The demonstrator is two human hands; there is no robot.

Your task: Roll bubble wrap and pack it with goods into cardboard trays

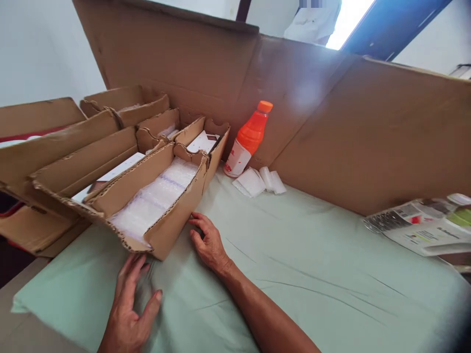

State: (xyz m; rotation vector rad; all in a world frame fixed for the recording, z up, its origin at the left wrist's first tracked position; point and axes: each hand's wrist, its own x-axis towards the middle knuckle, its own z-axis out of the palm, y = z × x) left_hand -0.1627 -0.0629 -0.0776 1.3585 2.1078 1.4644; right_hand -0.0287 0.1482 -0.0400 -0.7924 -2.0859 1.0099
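Note:
A long open cardboard box (176, 215) stands on the green cloth, packed with bubble-wrapped pieces (156, 196). At its near end is my left hand (130, 304), thumb spread away from the fingers, the fingertips at the lower front edge of the box. My right hand (209, 242) lies along the right side of the same box, its fingertips at the cardboard wall and its fingers loosely bent and apart. Neither hand has anything in its grasp. Whether the fingertips press on the box or only rest beside it, I cannot tell.
More cardboard boxes (81, 162) crowd the left. Behind stands a tall cardboard wall (312, 113). Before it are an orange-capped bottle (248, 139) and several folded bubble-wrap pieces (252, 182). A plastic package (423, 228) lies at the right on the green cloth (312, 274). A person (312, 22) is beyond the wall.

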